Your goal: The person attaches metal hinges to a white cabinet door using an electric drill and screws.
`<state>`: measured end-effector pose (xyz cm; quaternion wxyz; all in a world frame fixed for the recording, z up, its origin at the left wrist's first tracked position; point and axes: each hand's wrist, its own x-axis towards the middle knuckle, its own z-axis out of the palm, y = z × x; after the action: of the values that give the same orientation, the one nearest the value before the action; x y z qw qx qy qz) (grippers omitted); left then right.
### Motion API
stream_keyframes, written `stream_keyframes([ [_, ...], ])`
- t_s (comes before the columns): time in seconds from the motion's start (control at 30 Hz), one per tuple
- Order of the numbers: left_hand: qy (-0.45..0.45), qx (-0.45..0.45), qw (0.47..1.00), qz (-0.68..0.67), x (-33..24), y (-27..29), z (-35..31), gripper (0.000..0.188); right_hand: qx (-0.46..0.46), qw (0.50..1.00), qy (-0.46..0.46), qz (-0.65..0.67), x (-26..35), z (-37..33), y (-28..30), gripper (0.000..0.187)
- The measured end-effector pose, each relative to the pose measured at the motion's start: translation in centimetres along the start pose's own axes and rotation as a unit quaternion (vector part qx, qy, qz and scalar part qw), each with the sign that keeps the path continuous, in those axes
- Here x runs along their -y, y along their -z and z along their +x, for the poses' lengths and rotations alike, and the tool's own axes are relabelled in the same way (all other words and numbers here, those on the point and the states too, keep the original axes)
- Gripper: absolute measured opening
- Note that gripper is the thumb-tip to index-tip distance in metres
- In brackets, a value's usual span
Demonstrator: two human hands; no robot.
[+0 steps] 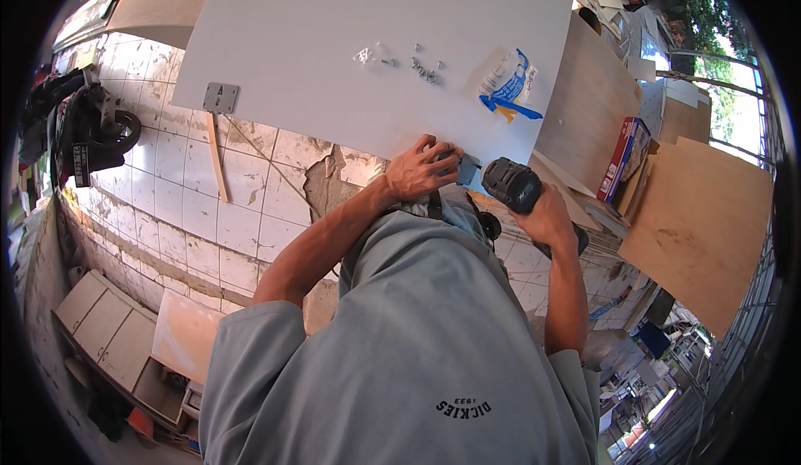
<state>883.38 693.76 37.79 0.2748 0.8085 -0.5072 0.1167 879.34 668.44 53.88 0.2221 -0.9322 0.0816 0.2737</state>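
A large white panel lies across the upper middle. My right hand grips a black cordless drill, its front end pointing left at the panel's near edge. Beside that tip is a small bluish-grey flat piece, partly covered by my hand and the drill. My left hand is at the same edge with its fingers curled in; whatever they hold is hidden. Loose screws lie on the panel beside a small clear plastic bag. A grey metal plate with holes sits at the panel's left corner.
A blue-and-clear plastic packet lies on the panel's right part. Wooden boards and a red-and-blue box stand at right. A motorcycle is at far left on the tiled floor. A cabinet stands at lower left.
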Motion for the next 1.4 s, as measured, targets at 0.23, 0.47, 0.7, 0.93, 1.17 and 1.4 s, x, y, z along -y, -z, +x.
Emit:
stream_keyframes([
  [0.23,-0.004,-0.011,1.000,0.002,-0.1,-0.1,0.0,0.028,-0.018,0.999,0.027,0.017,-0.8,0.4,-0.2,0.031],
  [0.47,-0.003,-0.013,1.000,0.005,0.0,-0.2,0.0,0.028,-0.031,0.998,0.049,-0.001,-1.2,0.1,-0.6,0.033],
  [0.7,-0.001,-0.012,1.000,0.003,0.0,-0.1,0.1,0.030,0.003,0.999,0.017,-0.034,0.5,0.2,0.0,0.034],
  [0.93,-0.009,-0.029,0.999,0.028,-0.2,0.4,0.6,0.024,-0.038,0.998,0.057,0.018,-1.2,-0.2,-1.2,0.037],
  [1.17,0.017,-0.003,0.998,-0.056,-0.2,0.8,0.6,0.034,-0.056,0.997,0.014,0.051,-1.8,-1.0,-1.9,0.038],
  [1.4,0.207,-0.128,0.963,-0.113,2.6,3.9,3.1,0.029,-0.148,0.949,-0.014,0.276,-1.6,-7.5,-0.5,0.032],
])
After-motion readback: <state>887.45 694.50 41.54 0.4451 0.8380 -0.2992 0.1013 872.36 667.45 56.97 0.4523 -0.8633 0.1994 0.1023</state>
